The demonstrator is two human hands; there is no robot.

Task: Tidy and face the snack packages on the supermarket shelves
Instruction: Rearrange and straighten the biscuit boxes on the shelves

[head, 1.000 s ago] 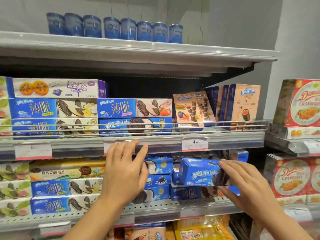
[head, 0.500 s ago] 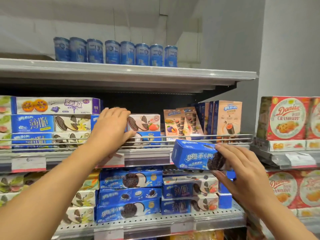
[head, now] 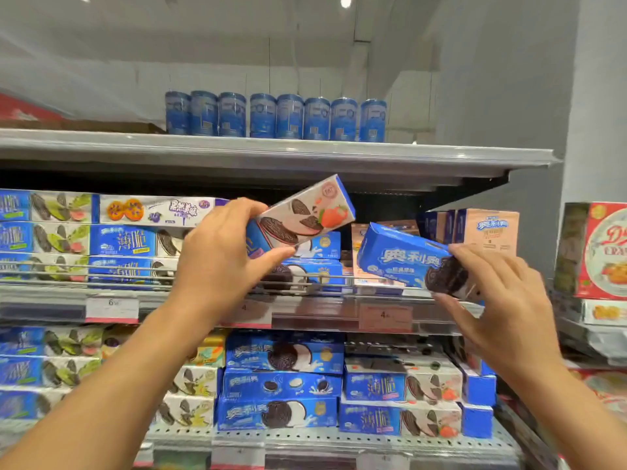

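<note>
Above the middle shelf rail (head: 217, 278), gripping the strawberry box (head: 305, 212) in the left hand (head: 217, 262) — tilted, clear of its stack. Pinching the blue box (head: 403, 256) in the right hand (head: 502, 300), just right. Best swapping slowly, faces forward — keeping corners off the rail.

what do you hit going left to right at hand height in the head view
left hand → strawberry cookie box → blue cookie box → right hand → red cranberry cookie box
</note>
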